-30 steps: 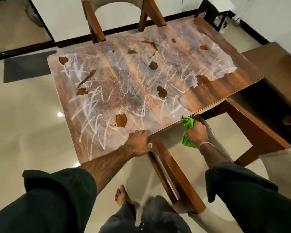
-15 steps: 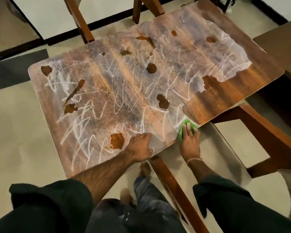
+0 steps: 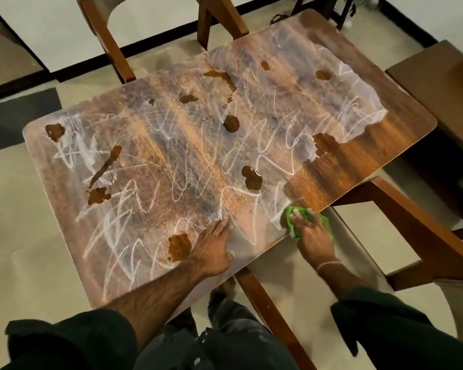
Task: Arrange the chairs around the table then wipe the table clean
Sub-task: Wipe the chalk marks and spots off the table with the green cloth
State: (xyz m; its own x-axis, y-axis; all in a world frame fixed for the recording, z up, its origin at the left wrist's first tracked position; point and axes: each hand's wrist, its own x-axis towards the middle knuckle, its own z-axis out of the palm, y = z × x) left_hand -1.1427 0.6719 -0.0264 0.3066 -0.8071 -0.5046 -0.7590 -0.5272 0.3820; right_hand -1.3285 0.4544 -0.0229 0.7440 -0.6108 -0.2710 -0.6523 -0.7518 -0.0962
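Observation:
The wooden table is covered in white scribbled streaks and several brown spills; a strip along its right side shows bare clean wood. My right hand presses a green cloth flat onto the near edge of the table, at the border of the clean strip. My left hand rests palm down on the tabletop, fingers spread, right beside a brown spill. One wooden chair stands at the near right side, partly under the table. Another chair stands at the far side.
A wooden bench or low table sits to the right of the table. A dark mat lies on the pale floor at the left. My feet and legs are below the table's near edge. A dark stool frame stands beyond the far corner.
My right hand has lifted the green cloth from below the table's edge onto the tabletop and now presses it there. My left hand slid further onto the table. The view moved closer.

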